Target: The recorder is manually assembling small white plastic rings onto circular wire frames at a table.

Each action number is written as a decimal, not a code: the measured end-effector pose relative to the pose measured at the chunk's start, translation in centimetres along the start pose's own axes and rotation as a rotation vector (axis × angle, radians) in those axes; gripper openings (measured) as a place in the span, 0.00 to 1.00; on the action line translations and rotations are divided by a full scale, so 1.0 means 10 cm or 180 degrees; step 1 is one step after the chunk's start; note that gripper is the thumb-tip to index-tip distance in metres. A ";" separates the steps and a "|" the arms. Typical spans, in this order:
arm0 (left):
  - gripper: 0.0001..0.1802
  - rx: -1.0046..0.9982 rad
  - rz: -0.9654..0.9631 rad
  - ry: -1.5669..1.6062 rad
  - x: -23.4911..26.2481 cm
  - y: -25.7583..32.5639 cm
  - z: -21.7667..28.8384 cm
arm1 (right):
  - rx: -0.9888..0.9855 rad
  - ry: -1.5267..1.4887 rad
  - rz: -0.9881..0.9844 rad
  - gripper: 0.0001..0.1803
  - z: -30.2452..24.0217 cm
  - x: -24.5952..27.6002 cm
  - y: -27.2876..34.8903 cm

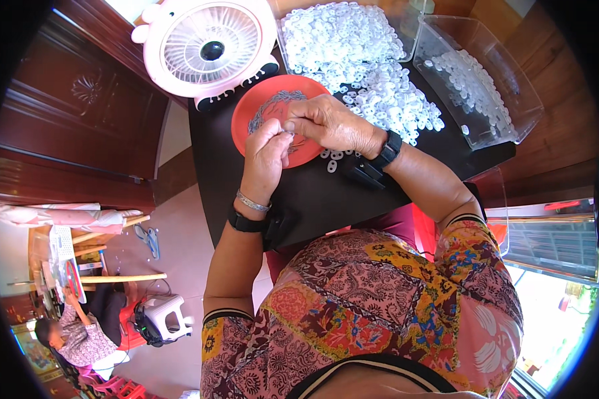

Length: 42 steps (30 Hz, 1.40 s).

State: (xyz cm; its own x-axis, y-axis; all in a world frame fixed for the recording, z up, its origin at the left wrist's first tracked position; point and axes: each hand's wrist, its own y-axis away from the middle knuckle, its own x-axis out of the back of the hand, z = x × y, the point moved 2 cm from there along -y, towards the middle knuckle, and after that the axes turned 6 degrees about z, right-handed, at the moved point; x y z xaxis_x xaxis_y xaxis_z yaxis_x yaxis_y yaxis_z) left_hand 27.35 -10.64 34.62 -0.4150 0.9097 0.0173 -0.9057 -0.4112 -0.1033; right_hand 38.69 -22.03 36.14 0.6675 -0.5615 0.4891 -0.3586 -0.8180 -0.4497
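Observation:
My left hand (265, 158) and my right hand (333, 124) meet over a red round plate (241, 118). Thumbs and fingertips of both are pinched together, almost touching. A tiny pale bit shows between them, too small and covered to name. In the plate lie many thin grey metal pieces (271, 106), partly hidden behind my hands. Just right of the plate spreads a heap of small white plastic ovals with holes (396, 100). A few loose ones lie below my right wrist.
A pink fan (211, 50) stands behind the plate at the left. Beyond the heap is a clear bin full of white ovals (343, 33); another clear bin (531, 110) at the right holds fewer. The dark table (319, 203) carries all this. Another person (80, 342) sits far left.

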 end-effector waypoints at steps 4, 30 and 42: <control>0.09 0.0028 -0.0065 0.0006 -0.02 0.00 0.00 | 0.0024 0.0018 -0.0078 0.11 0.01 0.03 0.00; 0.06 0.0018 0.0342 0.0359 0.05 -0.03 -0.01 | -0.0889 0.3149 -0.0125 0.10 0.61 0.70 0.03; 0.09 0.0021 0.0377 0.0260 0.04 -0.02 0.02 | -0.0909 0.3049 -0.0026 0.10 0.67 0.66 0.00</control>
State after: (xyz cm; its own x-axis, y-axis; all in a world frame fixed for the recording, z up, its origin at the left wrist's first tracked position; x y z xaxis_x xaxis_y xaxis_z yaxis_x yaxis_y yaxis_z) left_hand 27.39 -10.22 34.83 -0.5107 0.8564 -0.0757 -0.8515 -0.5160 -0.0932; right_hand 47.47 -24.89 34.36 -0.0919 -0.3168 0.9440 -0.5836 -0.7510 -0.3088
